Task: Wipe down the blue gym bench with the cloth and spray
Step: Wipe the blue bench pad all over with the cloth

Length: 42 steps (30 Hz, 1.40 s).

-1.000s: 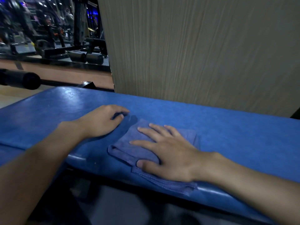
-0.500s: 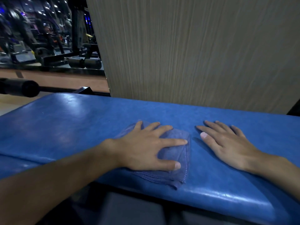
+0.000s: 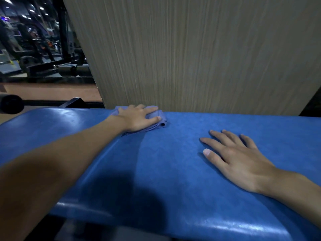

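- Head view: your left hand [image 3: 139, 117] lies at the far edge of the bench [image 3: 173, 162]. Its fingers [image 3: 151, 110] are straight and spread, pressing flat on the cloth [image 3: 160, 121] and not curled round it.
- The cloth is a folded blue-grey pad. It sits on the bench's far edge with its far side right against the wood-grain panel [image 3: 191, 58] that rises behind the bench. Its folded end sticks out past your fingertips.
- Your right hand [image 3: 241, 159] rests palm down on the middle of the bench, well apart from the cloth. Its fingers [image 3: 217, 140] are relaxed and fanned out and hold nothing.
- Blue padding runs between the cloth and your right hand, and on past that hand along the bench.
- A darker band crosses the bench from the cloth toward the near edge.
- The near edge of the bench is rounded and shiny, and your left forearm crosses it.
- The panel closes off the bench's far edge along most of its length.
- Off the bench's left end stands a black padded roller [image 3: 10, 103], with dark gym machines [image 3: 43, 58] farther back.
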Each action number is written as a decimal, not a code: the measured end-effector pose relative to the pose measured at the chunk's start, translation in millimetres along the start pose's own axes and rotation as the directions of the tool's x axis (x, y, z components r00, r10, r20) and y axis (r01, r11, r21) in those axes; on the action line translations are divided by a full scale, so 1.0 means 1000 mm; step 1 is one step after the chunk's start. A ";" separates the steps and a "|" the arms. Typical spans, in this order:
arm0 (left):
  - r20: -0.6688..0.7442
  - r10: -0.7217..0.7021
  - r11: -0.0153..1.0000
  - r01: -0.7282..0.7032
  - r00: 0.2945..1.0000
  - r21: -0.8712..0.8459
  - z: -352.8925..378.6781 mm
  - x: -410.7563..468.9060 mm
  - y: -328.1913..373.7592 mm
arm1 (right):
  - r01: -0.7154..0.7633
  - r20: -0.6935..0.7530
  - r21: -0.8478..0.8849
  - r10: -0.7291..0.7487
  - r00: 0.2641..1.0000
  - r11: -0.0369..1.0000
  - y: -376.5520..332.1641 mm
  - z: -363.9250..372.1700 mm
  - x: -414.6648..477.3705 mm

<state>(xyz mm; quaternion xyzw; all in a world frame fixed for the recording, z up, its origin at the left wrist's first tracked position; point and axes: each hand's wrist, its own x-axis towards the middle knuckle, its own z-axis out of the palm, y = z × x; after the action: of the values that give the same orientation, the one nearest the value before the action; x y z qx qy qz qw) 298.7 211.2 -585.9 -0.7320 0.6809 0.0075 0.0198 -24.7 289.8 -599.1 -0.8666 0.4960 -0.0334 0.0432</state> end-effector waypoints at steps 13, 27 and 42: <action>0.066 0.663 0.738 -0.666 0.746 0.107 0.008 -0.172 0.067 | -0.079 -0.157 0.078 0.090 0.983 0.994 -0.024 -0.011 -0.010; -0.004 0.069 0.997 -0.069 0.998 -0.025 0.000 -0.003 -0.026 | -0.088 -0.037 0.016 0.089 0.995 0.996 -0.038 0.006 -0.007; 0.067 0.561 0.820 -0.565 0.825 0.097 0.005 -0.141 0.023 | -0.038 -0.043 0.023 0.039 0.998 0.999 -0.057 -0.006 -0.010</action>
<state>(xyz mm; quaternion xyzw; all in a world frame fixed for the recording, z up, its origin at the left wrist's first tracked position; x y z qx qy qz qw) 266.0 350.0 -585.8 -0.4960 0.8654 -0.0123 0.0701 18.3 326.9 -587.4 -0.8554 0.5131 -0.0569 0.0426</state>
